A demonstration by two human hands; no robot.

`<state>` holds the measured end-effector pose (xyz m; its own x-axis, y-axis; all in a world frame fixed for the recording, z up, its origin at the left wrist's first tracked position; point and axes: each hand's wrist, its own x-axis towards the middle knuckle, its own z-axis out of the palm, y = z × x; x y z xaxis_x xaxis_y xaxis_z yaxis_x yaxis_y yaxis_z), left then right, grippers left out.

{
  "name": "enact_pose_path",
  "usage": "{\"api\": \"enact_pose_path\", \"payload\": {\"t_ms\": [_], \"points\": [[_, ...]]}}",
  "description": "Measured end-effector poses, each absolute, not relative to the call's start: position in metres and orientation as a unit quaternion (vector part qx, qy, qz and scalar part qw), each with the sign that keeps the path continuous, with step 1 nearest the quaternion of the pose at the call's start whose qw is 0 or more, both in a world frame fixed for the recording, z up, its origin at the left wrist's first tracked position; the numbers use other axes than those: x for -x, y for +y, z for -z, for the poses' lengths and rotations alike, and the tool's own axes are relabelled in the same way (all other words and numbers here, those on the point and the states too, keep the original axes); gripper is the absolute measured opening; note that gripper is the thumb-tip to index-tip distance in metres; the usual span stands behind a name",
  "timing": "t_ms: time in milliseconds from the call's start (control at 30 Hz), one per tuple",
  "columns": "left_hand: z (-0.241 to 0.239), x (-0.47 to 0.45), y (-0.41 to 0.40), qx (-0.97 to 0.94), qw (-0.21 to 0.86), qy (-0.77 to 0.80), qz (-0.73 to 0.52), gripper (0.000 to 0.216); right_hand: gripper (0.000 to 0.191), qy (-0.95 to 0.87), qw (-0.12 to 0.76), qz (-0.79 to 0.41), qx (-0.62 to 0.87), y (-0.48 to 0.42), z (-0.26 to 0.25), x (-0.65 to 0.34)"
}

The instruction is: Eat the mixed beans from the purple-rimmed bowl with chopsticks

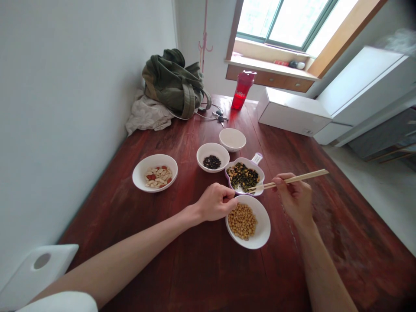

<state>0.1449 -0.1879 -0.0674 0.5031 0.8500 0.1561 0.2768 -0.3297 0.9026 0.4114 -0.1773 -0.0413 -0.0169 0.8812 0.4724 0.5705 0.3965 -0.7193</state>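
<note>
My right hand [294,197] grips a pair of light wooden chopsticks [292,179]. Their tips reach into a purple-rimmed, handled dish [254,189] of mixed dark and yellow beans [242,175]. Left of that dish's lower edge, my left hand [216,201] is closed, its thumb over the rim of a white bowl [262,225] of yellow soybeans [242,221]. Its curled fingertips are partly hidden. Behind it stands a white bowl [212,148] with black beans [212,162]. An empty-looking white bowl [232,138] is just beyond.
On the left is a white bowl [139,175] of pale and reddish pieces. A green bag [175,82], cloth [146,112], keys [221,118], red bottle [242,91] and white box [292,112] line the table's far end. A wall [81,86] borders the left side.
</note>
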Motion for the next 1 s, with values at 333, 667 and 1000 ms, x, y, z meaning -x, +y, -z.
{"api": "enact_pose_path", "payload": {"t_ms": [333,667,1000], "points": [[0.0678,-0.1446,-0.1881,-0.744,0.444,0.38,-0.325,0.041,0.029,-0.714,0.443,-0.149,0.52,-0.1773,0.0395,-0.4115],[0.0672,-0.1447,-0.188,-0.743,0.448,0.379,-0.321,0.041,0.029,-0.711,0.462,-0.128,0.515,-0.18,0.0424,-0.4105],[0.0673,-0.1448,-0.1878,-0.742,0.448,0.381,-0.321,0.04,0.031,-0.628,0.565,-0.161,0.51,-0.1768,0.0445,-0.4153]]}}
